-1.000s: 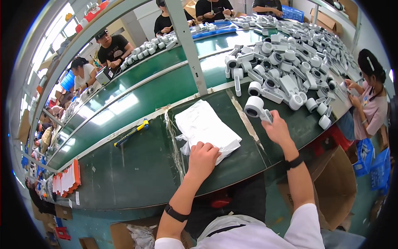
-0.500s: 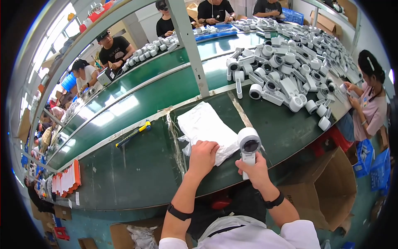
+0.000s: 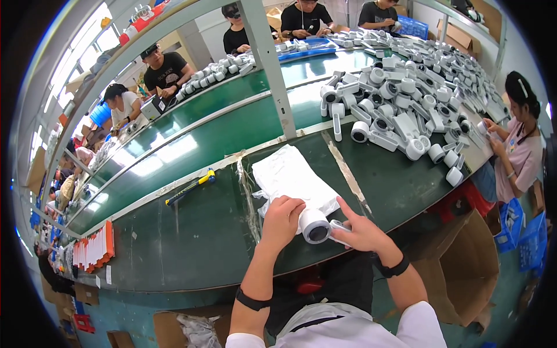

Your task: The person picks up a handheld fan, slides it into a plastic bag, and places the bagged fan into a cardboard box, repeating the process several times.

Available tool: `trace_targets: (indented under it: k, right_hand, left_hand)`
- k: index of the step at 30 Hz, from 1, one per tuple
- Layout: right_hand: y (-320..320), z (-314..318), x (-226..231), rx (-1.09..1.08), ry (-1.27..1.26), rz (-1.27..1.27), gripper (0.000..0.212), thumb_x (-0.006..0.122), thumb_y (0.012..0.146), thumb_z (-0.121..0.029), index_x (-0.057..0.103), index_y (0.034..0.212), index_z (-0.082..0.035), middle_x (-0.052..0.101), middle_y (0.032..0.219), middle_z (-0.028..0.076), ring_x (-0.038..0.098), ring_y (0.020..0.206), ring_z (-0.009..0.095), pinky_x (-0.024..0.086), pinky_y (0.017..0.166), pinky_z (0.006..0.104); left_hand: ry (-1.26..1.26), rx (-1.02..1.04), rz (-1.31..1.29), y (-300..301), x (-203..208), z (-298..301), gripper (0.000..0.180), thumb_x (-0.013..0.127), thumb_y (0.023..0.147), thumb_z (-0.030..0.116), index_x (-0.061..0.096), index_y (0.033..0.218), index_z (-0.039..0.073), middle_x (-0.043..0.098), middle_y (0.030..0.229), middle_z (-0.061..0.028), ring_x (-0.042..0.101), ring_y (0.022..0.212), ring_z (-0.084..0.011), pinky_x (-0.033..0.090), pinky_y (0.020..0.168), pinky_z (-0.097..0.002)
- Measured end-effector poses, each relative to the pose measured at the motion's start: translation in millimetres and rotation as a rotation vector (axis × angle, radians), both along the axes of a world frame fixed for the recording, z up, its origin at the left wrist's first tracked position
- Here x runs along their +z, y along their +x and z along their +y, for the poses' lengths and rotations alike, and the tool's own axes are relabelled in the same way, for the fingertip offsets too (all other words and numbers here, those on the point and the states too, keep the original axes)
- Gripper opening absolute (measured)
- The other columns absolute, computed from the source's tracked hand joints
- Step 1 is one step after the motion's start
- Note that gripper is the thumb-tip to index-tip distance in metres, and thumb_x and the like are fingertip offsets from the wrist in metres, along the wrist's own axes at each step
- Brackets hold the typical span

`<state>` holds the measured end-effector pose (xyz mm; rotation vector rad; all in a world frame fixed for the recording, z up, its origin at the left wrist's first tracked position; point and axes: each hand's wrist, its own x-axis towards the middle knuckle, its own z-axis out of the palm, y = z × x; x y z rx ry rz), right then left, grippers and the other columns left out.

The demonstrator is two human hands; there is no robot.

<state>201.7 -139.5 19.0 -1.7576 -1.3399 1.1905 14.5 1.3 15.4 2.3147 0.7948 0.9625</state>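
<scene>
A white cylindrical device with a dark round end (image 3: 315,226) and a short handle is held over the near edge of the green table (image 3: 191,243). My right hand (image 3: 358,231) grips its handle. My left hand (image 3: 282,219) holds its round body from the left. Just beyond my hands lies a stack of clear plastic bags (image 3: 290,178) on the table, touching my left hand's fingers.
A big heap of the same white devices (image 3: 406,110) covers the table's right and far side. A yellow and blue tool (image 3: 191,185) lies at left. A person in pink (image 3: 516,156) works at right, others sit along the far conveyor. An open cardboard box (image 3: 464,272) stands lower right.
My right hand took a white device from the heap and carried it left and toward me. My left hand came off the bags and closed on the device's body.
</scene>
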Motion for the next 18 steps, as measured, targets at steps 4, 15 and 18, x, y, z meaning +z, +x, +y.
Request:
trace_targets:
  k: [4, 15, 18]
  right_hand:
    - [11, 18, 6, 0.071, -0.033, -0.099, 0.073, 0.063, 0.089, -0.031, 0.028, 0.151, -0.016, 0.066, 0.084, 0.01, 0.061, 0.059, 0.014, 0.051, 0.06, 0.0283]
    - [-9, 12, -3, -0.077, 0.096, -0.404, 0.071, 0.062, 0.087, -0.045, 0.034, 0.148, -0.025, 0.067, 0.087, 0.022, 0.067, 0.079, 0.036, 0.051, 0.075, 0.0403]
    - [-7, 16, 5, -0.048, 0.013, -0.431, 0.069, 0.061, 0.087, -0.046, 0.034, 0.148, -0.025, 0.067, 0.093, 0.023, 0.065, 0.09, 0.039, 0.05, 0.079, 0.0413]
  left_hand:
    - [-0.056, -0.04, -0.03, -1, 1, 0, 0.007, 0.065, 0.085, 0.007, 0.068, 0.088, 0.002, 0.064, 0.084, -0.0121, 0.062, 0.079, -0.0296, 0.048, 0.07, -0.0351]
    - [-0.061, 0.003, -0.091, -3, -1, -9, 0.007, 0.062, 0.087, 0.008, 0.063, 0.09, 0.001, 0.063, 0.085, -0.0154, 0.061, 0.081, -0.0341, 0.048, 0.071, -0.0391]
    - [-0.14, -0.02, -0.091, -5, 2, -11, 0.006, 0.062, 0.087, 0.007, 0.062, 0.09, 0.001, 0.062, 0.084, -0.0151, 0.061, 0.08, -0.0342, 0.048, 0.07, -0.0387]
